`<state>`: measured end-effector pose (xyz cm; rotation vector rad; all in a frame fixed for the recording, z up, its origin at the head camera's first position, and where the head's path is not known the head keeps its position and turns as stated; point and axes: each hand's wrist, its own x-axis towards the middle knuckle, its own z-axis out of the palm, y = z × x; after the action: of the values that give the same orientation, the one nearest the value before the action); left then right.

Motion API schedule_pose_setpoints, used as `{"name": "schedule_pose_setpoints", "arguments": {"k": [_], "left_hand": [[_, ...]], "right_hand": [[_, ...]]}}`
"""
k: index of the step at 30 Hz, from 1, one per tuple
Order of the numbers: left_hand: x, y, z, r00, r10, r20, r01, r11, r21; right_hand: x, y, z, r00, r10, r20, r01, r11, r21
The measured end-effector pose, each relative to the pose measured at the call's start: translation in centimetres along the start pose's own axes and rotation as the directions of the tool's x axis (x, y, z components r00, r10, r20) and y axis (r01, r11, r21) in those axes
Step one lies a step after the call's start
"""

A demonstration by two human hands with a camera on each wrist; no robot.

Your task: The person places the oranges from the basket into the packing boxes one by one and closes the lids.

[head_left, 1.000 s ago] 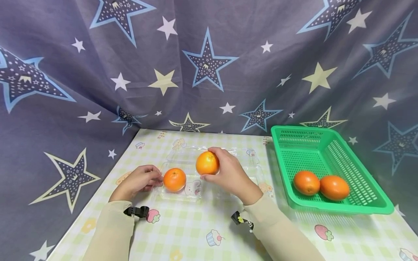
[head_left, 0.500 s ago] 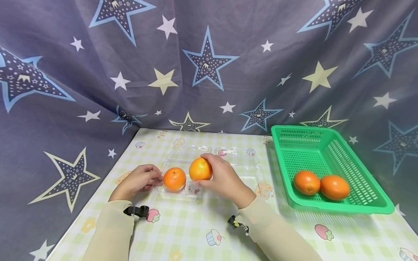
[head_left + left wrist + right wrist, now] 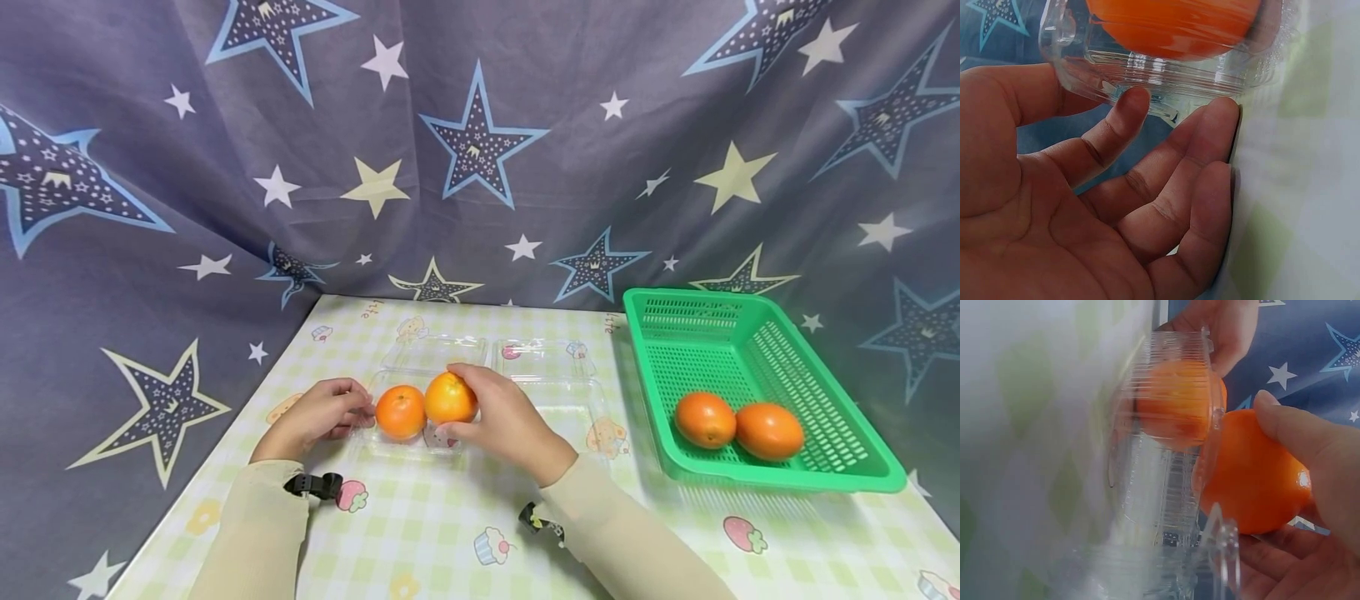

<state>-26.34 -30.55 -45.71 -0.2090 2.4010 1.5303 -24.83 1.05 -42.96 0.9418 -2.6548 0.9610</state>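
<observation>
A clear plastic clamshell box (image 3: 412,451) lies with its lid folded back, and one orange (image 3: 400,412) sits in its left part. My left hand (image 3: 322,412) is at the box's left end. In the left wrist view its thumb and a fingertip (image 3: 1134,103) pinch the plastic rim, while the other fingers curl loosely beside it. My right hand (image 3: 517,427) grips a second orange (image 3: 450,397) between thumb and fingers. That orange is close over the right part of the same box, next to the first one. In the right wrist view it is at the box's rim.
Another clear clamshell box (image 3: 566,421) is just right of the first, lid folded back. Farther right stands a green basket (image 3: 780,477) holding two oranges (image 3: 705,421). A checked cloth (image 3: 420,525) covers the table; a star-patterned curtain (image 3: 480,233) hangs behind.
My right hand has brought the second orange left and down, from between the two boxes to beside the first orange. My left hand has stayed in place.
</observation>
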Motion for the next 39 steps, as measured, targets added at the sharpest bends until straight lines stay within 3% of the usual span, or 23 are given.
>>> {"name": "schedule_pose_setpoints", "arguments": {"k": [15,39], "left_hand": [[0.1,-0.2,0.0,1.000,0.001,-0.010,-0.001,1.000,-0.003],[0.2,-0.3,-0.1,1.000,0.001,-0.013,-0.001,1.000,-0.005]], "right_hand": [[-0.2,-0.5,1.2,0.999,-0.048,0.021,0.049,0.997,-0.055],[-0.6,-0.1,2.4,0.996,-0.056,0.072,0.062,0.995,-0.074]]}}
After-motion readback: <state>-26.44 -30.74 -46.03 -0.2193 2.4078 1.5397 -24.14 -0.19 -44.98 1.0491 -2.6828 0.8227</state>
